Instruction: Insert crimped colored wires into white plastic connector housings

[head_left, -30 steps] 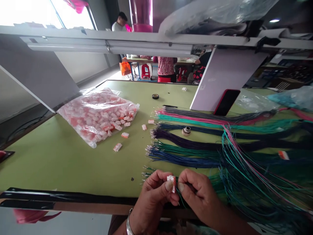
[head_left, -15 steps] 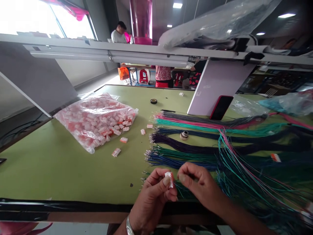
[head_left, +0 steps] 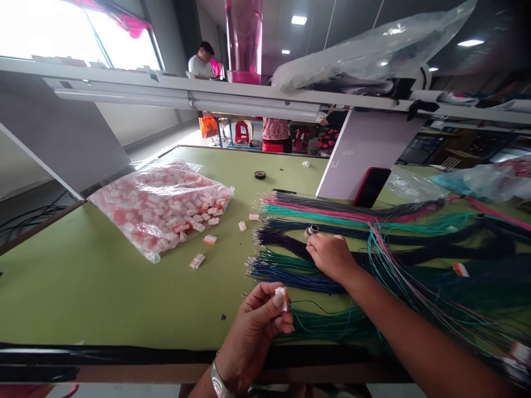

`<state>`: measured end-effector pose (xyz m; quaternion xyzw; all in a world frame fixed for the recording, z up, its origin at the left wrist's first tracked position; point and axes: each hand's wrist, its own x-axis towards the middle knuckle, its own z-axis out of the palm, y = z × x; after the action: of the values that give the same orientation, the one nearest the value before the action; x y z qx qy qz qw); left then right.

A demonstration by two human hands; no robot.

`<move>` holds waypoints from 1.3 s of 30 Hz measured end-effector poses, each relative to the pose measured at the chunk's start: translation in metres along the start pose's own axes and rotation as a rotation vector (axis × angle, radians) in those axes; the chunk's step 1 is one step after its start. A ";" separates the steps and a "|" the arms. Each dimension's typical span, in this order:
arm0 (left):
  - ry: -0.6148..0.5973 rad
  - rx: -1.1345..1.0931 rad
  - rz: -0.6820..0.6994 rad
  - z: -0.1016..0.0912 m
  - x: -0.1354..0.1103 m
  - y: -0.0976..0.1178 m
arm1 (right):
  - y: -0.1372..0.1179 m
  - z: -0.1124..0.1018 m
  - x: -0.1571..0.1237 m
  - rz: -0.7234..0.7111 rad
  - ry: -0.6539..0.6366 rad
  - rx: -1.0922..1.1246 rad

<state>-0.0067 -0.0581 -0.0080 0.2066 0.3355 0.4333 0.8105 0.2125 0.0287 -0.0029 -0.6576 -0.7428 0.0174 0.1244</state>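
Note:
My left hand (head_left: 258, 320) pinches a small white and orange connector housing (head_left: 281, 299) between thumb and fingers, above the table's front edge. Thin green wires (head_left: 323, 320) lie just right of it on the table. Over the dark purple wire bundle (head_left: 286, 243) is my right hand (head_left: 332, 255), its fingers curled inward and pointing left. Whatever those fingers hold, if anything, is hidden. Right behind them sits a small tape roll (head_left: 311, 230). Blue wires (head_left: 298, 278) with metal-tipped ends lie between both hands.
A clear plastic bag (head_left: 136, 204) full of connector housings lies at left, with several loose housings (head_left: 197, 260) beside it. Grey, pink and teal wires (head_left: 315, 208) stretch across the back. A phone (head_left: 372, 187) leans on the shelf's upright panel (head_left: 346, 149). Black tape (head_left: 260, 175) lies farther back.
My right hand has moved away from the left hand, forward to the dark purple wires near the tape roll. My left hand still holds the connector housing, slightly lower and farther left.

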 end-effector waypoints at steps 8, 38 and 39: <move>-0.004 -0.022 -0.003 -0.002 0.000 -0.001 | -0.005 -0.031 -0.022 -0.193 -0.046 0.354; -0.098 -0.111 -0.123 0.001 -0.003 -0.012 | -0.050 -0.033 -0.090 -0.075 -0.026 0.833; -0.096 -0.108 -0.120 0.001 -0.003 -0.012 | -0.050 -0.033 -0.090 -0.081 -0.017 0.828</move>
<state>-0.0003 -0.0668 -0.0134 0.1628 0.2842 0.3908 0.8602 0.1799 -0.0709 0.0242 -0.5220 -0.6994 0.3151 0.3730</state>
